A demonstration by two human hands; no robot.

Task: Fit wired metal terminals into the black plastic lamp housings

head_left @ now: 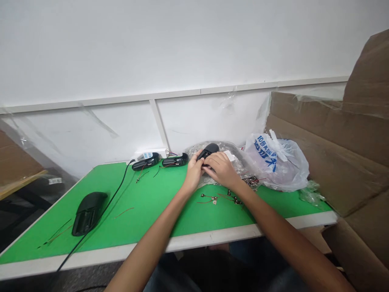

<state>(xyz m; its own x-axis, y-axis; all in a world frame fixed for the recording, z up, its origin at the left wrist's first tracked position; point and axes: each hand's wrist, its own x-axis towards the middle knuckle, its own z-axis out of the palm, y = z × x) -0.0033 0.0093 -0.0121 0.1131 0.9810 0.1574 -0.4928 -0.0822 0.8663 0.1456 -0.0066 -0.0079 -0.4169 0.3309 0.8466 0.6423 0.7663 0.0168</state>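
Above the green tabletop, a black plastic housing (212, 147) with an opened hollow is tilted up between my two hands. My left hand (195, 168) closes round its left side, the thumb at the near end. Bent over its right and near side is my right hand (221, 167), fingers drawn together; any small part under the fingertips is hidden. Just below the hands lie small metal contacts with red wires (214, 198). A heap of similar contacts (251, 181) sits beside my right wrist.
Similar black housings rest at the back (146, 162), (175, 161) and front left (89, 213). A black cable (117, 190) crosses the green table (146, 219). Behind my hands are clear plastic wrap (240, 160) and a white bag (276, 162). Cardboard (319, 138) stands right.
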